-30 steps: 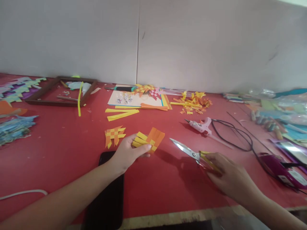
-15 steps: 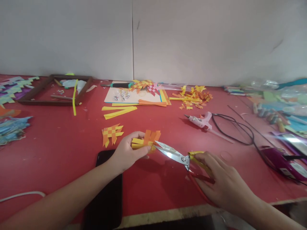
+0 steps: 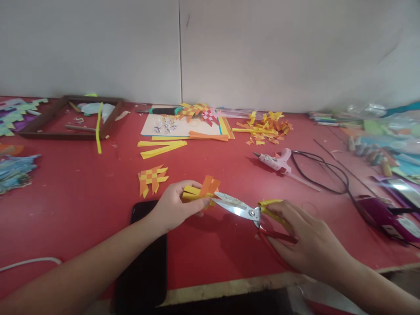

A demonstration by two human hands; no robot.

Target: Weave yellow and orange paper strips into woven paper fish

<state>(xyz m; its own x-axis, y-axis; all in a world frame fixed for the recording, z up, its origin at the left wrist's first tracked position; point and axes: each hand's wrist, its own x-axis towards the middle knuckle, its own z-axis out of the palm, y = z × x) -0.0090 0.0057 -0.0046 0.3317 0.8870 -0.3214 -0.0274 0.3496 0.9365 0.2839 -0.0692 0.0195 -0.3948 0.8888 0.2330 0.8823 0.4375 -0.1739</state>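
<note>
- Orange-yellow paper (image 3: 209,185): left hand (image 3: 179,208) is pinching it.
- Right hand (image 3: 306,240) is gripping scissors (image 3: 238,210), blades standing slightly parted at paper's edge.
- Woven piece (image 3: 152,178) is lying near phone (image 3: 144,280).

wall (image 3: 98,48): grey, vertical seam (image 3: 180,52) | tabletop (image 3: 203,258): red, against wall | front edge (image 3: 229,287): pale

red tabletop (image 3: 98,192) | black phone (image 3: 147,275) | woven paper piece (image 3: 152,177) | yellow strips (image 3: 164,150) | pink glue gun (image 3: 277,163) | brown frame (image 3: 62,136)
</note>
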